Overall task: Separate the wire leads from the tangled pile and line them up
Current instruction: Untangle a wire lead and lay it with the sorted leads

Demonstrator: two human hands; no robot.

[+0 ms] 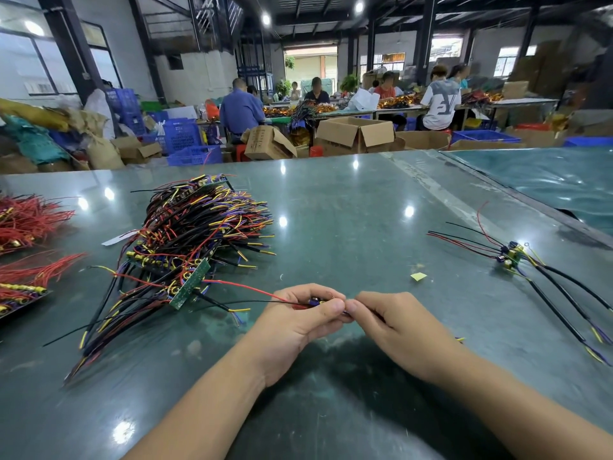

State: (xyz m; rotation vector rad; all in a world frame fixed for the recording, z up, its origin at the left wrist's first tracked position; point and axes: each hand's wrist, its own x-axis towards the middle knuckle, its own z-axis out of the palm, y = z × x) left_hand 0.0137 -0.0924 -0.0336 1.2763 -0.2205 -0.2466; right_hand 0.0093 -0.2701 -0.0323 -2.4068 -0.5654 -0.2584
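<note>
One lead (pixel 318 302) is pinched by left hand (pixel 298 322) and right hand (pixel 394 327); few leads (pixel 537 270) lined up, big pile (pixel 185 240) left.

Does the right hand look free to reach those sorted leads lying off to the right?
Probably not yet: the right hand and left hand both pinch one wire lead. Once it lets go, bare table leaves the way to the sorted leads open.

Left grip (pixel 306 315) and right grip (pixel 389 322) curled, fingertips meeting, forearms converging.
</note>
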